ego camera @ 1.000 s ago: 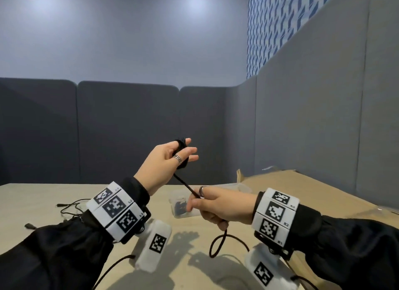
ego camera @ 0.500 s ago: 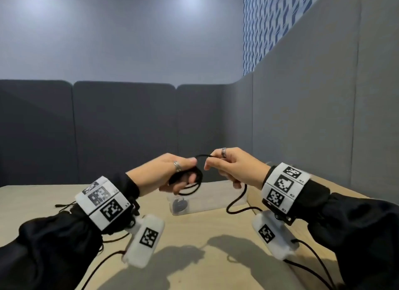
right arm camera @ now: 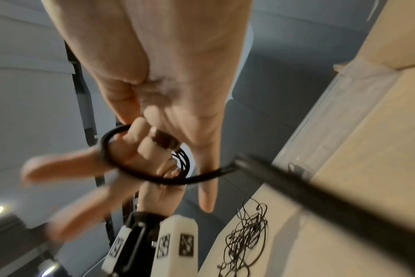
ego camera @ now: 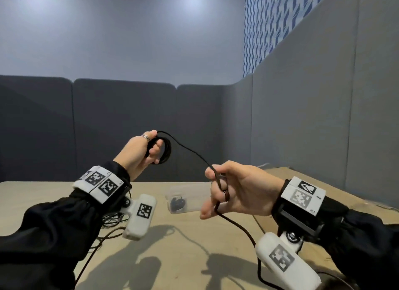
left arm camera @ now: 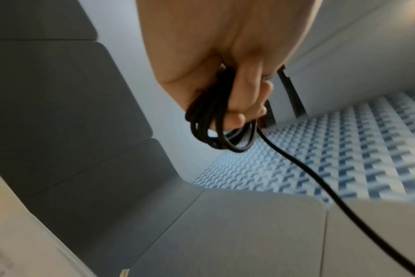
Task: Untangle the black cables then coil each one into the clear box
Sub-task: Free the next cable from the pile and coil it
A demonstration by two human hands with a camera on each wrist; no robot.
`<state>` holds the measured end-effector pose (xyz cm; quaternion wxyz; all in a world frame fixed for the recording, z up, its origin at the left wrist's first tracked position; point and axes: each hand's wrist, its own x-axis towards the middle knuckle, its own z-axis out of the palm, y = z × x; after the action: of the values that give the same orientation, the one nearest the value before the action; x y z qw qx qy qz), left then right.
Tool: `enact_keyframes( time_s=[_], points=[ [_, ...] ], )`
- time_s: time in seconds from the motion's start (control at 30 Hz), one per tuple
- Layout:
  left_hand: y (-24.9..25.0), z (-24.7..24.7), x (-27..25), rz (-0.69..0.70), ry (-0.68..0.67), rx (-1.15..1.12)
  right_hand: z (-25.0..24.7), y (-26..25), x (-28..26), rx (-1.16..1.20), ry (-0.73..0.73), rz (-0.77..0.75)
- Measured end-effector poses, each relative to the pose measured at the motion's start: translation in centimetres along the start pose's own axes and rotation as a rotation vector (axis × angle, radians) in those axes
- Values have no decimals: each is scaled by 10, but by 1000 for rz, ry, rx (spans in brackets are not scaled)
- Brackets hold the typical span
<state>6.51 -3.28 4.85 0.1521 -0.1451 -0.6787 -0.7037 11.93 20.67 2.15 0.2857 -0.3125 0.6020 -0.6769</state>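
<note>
a thin black cable (ego camera: 190,153) is wound into a small coil (ego camera: 160,148) raised above the table; its free length slopes down and trails to the tabletop. more black cables (right arm camera: 246,234) lie tangled on the table. the clear box (ego camera: 190,201) rests there, a dark coiled cable (ego camera: 177,204) inside.

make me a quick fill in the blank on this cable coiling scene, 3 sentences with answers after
1. The coil of black cable is held in the person's ____ hand.
2. From the coil, the cable runs through the fingers of the ____ hand.
3. The clear box on the table already holds a coiled ____.

Missing words: left; right; cable
</note>
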Motion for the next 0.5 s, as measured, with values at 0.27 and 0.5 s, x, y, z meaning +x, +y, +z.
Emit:
enact_keyframes(
  time_s=[0.27, 0.5],
  points=[
    [16, -49, 28, 93, 421, -165, -24, -7, -12, -509, 242, 86],
    [2, -110, 29, 128, 748, -268, -86, -43, -29, -988, 534, 270]
  ],
)
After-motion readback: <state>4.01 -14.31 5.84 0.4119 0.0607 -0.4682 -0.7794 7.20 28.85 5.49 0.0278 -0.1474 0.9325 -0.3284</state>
